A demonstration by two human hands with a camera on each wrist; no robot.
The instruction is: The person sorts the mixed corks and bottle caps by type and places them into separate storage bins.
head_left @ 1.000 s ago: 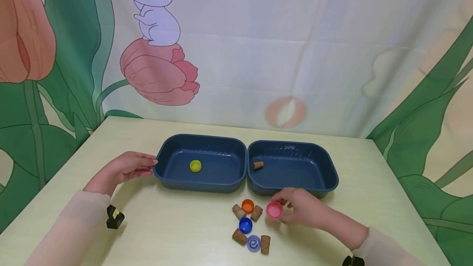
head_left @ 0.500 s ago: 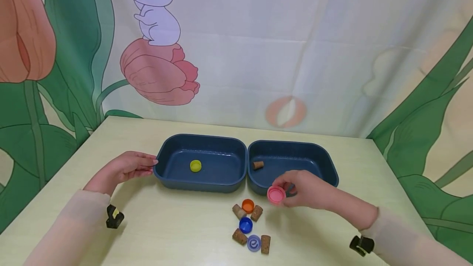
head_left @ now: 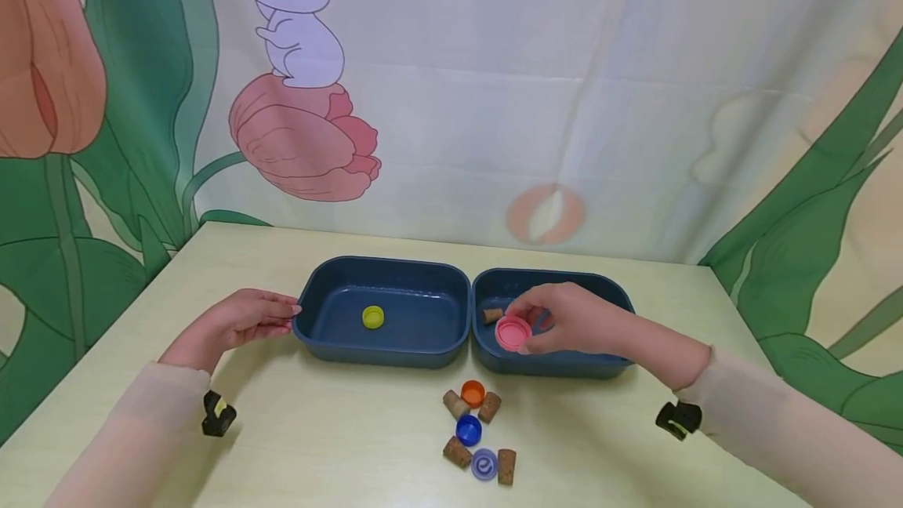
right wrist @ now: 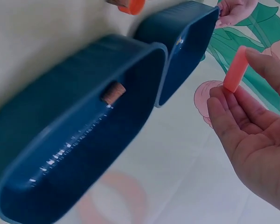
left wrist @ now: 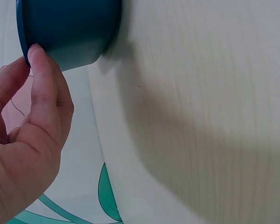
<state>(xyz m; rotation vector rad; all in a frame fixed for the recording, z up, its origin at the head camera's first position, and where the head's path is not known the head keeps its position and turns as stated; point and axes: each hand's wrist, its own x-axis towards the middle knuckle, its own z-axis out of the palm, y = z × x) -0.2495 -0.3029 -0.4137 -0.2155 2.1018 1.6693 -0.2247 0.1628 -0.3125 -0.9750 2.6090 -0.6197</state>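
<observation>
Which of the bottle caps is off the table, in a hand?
The pink cap, pinched by the right hand over the right bin; the orange and blue caps lie on the table.

Both trays [head_left: 384, 351] dark blue. Held cap [head_left: 513, 332] pink; cap in left tray [head_left: 373, 317] yellow. Table [head_left: 317, 429] pale yellow-green woodgrain. Backdrop [head_left: 494, 100]: green leaves, pink tulips.

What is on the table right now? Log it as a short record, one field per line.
left hand: fingertips touch the left bin's outer end
right hand: pinches the pink bottle cap above the right bin
left bin contents: one yellow-green cap
right bin contents: one cork
loose on table: orange cap, blue cap, pale blue cap, four corks
backdrop: cartoon rabbit cloth
</observation>
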